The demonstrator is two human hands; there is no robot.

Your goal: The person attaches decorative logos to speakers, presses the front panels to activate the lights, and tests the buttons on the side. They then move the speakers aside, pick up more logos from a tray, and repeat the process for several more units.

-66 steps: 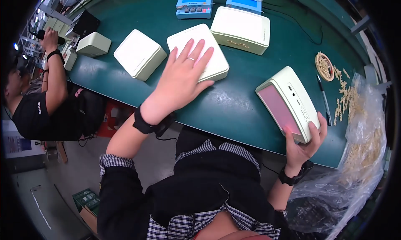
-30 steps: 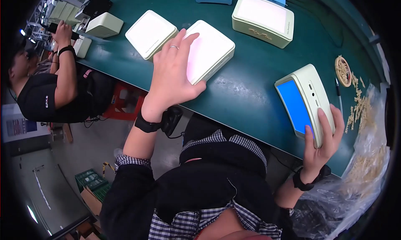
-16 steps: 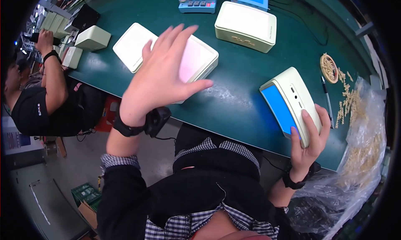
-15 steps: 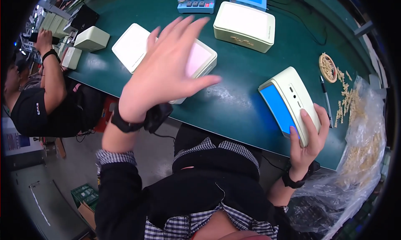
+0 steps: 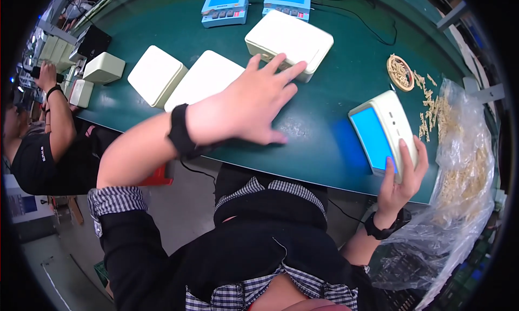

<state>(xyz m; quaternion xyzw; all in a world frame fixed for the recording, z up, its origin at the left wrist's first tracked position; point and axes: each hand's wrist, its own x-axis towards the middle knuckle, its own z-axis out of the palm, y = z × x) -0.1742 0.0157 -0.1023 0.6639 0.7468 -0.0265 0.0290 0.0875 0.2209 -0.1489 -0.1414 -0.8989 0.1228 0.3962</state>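
My left hand (image 5: 251, 103) reaches across the bench with its fingers spread, holding nothing. Its fingertips overlap the near side of a cream box-shaped device (image 5: 292, 38); whether they touch it I cannot tell. Under and beyond that forearm lies another cream device (image 5: 208, 75), partly covered, with a third cream device (image 5: 154, 75) to its left. On the right, my right hand (image 5: 401, 176) grips the near end of a cream device (image 5: 397, 119), thumb by the blue lit screen (image 5: 373, 135) and fingers on the side with ports. That device stands tilted on its edge.
Two light-blue instruments with screens (image 5: 224, 9) sit at the back, cables trailing right. A round tray (image 5: 400, 73) of small beige parts, loose parts (image 5: 430, 108) and a clear plastic bag (image 5: 465, 165) lie right. At left, a co-worker (image 5: 46, 132) works beside more cream boxes (image 5: 104, 67).
My left hand has swung right, from above the middle device toward the one at the back, fingers still spread. My right hand keeps its hold on the lit device. The whole view has shifted slightly.
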